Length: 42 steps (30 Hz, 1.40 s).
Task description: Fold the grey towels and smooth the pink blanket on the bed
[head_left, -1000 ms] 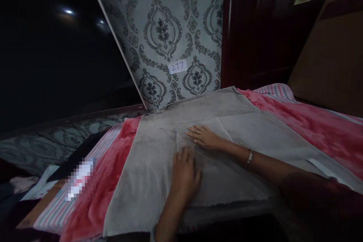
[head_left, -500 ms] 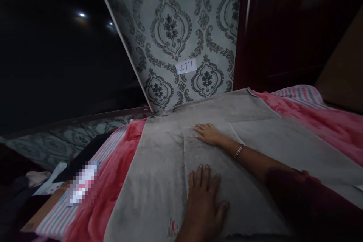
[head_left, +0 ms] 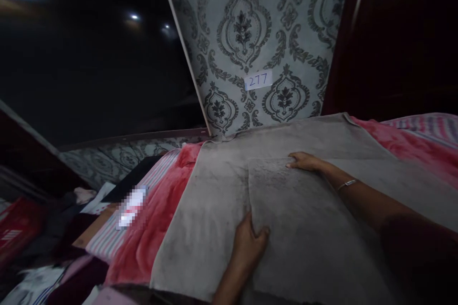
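Note:
A grey plush cloth point(head_left: 200, 228) lies spread flat, with a smaller grey layer point(head_left: 286, 209) of the same look on top of it. My left hand point(head_left: 249, 243) is at the left edge of the upper layer, thumb on top and the other fingers curled at the edge, partly out of sight. Farther off, my right hand point(head_left: 304, 161), with a bracelet point(head_left: 347, 184) at the wrist, pinches the far edge of that layer. Whether the two layers are one folded piece I cannot tell.
Beneath the cloth lie a red plush blanket point(head_left: 179, 186) and a striped sheet point(head_left: 107, 236). Patterned wallpaper point(head_left: 243, 28) with a label point(head_left: 258, 79) stands behind, a large black screen point(head_left: 100, 66) at left. Clothes point(head_left: 36, 281) are heaped at lower left.
Both hands lay flat with fingers spread on the grey layer; now they are curled at its edges. My right hand moved right along the far edge. The view has turned left.

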### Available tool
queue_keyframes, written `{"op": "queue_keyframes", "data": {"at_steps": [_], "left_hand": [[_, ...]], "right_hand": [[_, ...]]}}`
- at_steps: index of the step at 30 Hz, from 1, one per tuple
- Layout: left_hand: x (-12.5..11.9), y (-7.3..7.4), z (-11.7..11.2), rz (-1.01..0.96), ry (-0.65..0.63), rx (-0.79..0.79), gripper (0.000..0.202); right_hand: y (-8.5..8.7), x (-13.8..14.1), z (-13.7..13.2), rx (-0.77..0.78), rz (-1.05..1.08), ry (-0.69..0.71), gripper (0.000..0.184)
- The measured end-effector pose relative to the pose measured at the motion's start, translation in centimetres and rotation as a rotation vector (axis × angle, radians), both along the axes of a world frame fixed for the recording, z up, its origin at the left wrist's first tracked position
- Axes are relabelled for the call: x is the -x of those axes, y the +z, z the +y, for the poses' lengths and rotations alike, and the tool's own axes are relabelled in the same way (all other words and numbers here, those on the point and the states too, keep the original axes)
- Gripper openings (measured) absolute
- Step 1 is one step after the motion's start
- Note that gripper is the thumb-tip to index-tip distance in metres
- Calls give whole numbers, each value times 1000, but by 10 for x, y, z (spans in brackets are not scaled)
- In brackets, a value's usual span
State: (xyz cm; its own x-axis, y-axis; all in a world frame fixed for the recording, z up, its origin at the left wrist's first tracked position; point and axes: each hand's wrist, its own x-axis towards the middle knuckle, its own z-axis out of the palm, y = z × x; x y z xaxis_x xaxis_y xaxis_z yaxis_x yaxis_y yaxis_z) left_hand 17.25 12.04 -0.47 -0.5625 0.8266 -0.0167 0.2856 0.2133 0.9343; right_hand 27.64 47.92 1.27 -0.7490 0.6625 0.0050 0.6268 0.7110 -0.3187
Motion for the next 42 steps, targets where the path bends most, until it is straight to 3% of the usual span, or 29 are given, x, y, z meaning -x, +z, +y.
{"op": "queue_keyframes", "data": {"at_steps": [3,6,8,11,15,18,20,22,26,29,33,37,42], "left_hand": [[-8,1,1,77,-34,45,43],[-15,6,-2,86,23,7,43],[-19,16,-5,77,54,-30,43],[-18,44,-16,60,31,-126,38],[24,92,-53,88,65,-232,39],[81,104,-80,48,124,-147,49],[119,93,-91,58,165,-6,55],[146,72,-94,143,270,153,49],[167,31,-91,398,344,319,37],[158,23,-86,627,340,425,43],[124,32,-69,952,198,388,56],[87,44,-29,994,-126,384,64],[56,38,19,1063,-269,425,67]], "right_hand": [[-7,-6,-12,-36,-1,-39,47],[-5,-18,-20,-126,99,-92,47],[8,-26,-20,-185,187,-118,45],[47,-22,-18,-241,274,-123,45],[106,34,-43,-253,342,-39,45],[119,93,-77,-226,336,72,44],[107,118,-97,-193,331,133,53],[83,122,-111,-156,314,180,59],[28,73,-119,-114,270,178,54],[5,20,-116,-103,247,101,46],[-7,-22,-124,-54,286,19,37],[-17,-40,-142,-89,319,49,40],[-27,-84,-144,-223,165,-83,51]]}}
